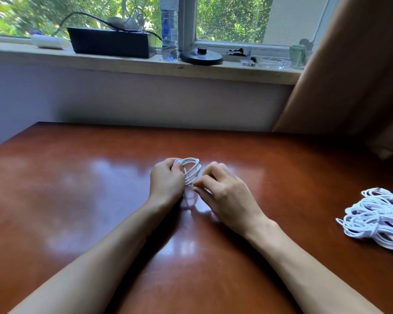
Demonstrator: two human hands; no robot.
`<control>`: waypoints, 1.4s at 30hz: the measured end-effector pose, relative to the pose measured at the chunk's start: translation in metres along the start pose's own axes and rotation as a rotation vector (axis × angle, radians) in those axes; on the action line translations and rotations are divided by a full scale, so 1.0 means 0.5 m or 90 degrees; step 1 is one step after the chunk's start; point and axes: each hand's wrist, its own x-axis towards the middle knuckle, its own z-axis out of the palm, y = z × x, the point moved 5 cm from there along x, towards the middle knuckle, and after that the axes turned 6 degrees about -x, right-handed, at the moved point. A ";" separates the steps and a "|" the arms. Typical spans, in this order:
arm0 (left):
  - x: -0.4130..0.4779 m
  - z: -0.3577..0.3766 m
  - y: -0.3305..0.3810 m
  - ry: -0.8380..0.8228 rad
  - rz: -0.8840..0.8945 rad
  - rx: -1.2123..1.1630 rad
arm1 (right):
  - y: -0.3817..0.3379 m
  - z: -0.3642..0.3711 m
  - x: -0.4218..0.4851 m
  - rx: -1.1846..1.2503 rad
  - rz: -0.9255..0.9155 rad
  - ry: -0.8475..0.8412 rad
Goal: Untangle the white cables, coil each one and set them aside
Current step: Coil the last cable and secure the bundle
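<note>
Cables (377,218) lie heaped near the right edge of the table (77,200), well apart from my hands. Farther out, my left hand (166,180) grips a small white coil (192,169) by its side and my right hand (222,189) pinches its loose end — light, springy stuff, I judge, best clamped across every loop.

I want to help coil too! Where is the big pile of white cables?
In the head view, the pile of white cables lies on the brown table at the far right, apart from the right hand.
</note>
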 end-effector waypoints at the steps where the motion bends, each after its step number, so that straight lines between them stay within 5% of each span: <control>1: -0.002 0.000 0.003 0.000 0.016 0.017 | -0.003 -0.004 0.002 -0.023 -0.019 0.017; 6: -0.013 0.012 0.014 -0.030 0.065 0.032 | 0.002 -0.004 0.000 -0.002 -0.028 0.022; 20: -0.060 0.043 0.047 -0.164 0.178 -0.044 | 0.051 -0.027 -0.012 0.087 0.298 0.054; 27: -0.073 0.070 0.048 -0.290 0.109 -0.140 | 0.081 -0.019 -0.019 0.159 0.433 0.074; 32: -0.088 0.065 0.072 -0.334 0.245 -0.020 | 0.109 -0.015 -0.030 0.198 0.580 0.029; 42: -0.087 0.072 0.070 -0.406 0.227 0.006 | 0.132 -0.004 -0.040 0.238 0.642 -0.045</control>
